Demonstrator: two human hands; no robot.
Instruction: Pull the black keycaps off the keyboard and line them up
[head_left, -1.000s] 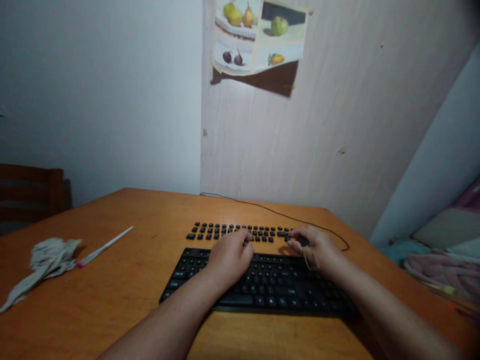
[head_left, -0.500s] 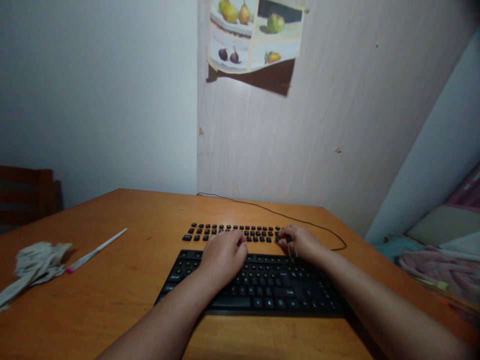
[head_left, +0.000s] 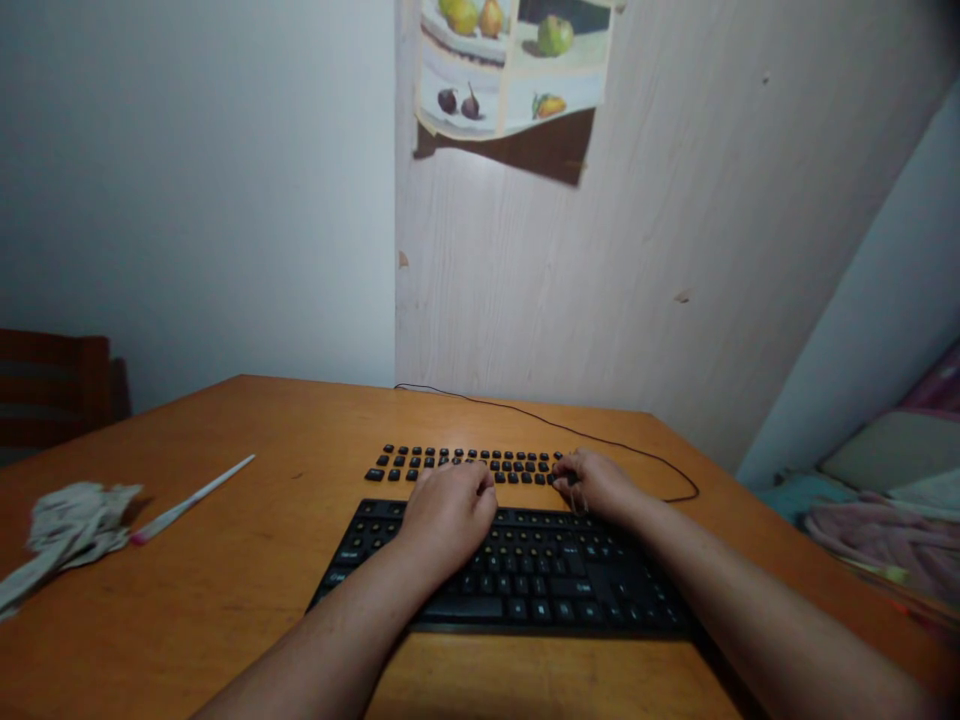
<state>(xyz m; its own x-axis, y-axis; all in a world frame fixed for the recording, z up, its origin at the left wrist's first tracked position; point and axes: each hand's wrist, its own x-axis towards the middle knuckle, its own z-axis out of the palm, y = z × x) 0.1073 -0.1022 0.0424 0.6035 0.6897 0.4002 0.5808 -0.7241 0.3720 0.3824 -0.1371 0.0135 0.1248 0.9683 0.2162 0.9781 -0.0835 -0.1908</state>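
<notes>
A black keyboard (head_left: 480,607) lies on the wooden table, its upper key rows bared to small stems and its lower keys still capped. Behind it, loose black keycaps (head_left: 517,467) are laid out in three rows. My left hand (head_left: 454,510) rests over the keyboard's upper left part, fingers curled; what they hold, if anything, is hidden. At the right end of the keycap rows, my right hand (head_left: 600,485) has its fingertips pinched by the last keycap in the nearest row. Thin wire loops, looking like a keycap puller (head_left: 576,498), hang under its fingers.
A crumpled cloth (head_left: 79,525) and a white brush-like stick (head_left: 195,497) with a pink end lie on the left. A black cable (head_left: 517,411) curves behind the keycaps to the right. A chair (head_left: 56,385) stands far left; bedding (head_left: 885,530) is on the right.
My right hand has shifted slightly left and its fingers have drawn closer to the end keycap; the wire loops hang less far out. My left hand stays put.
</notes>
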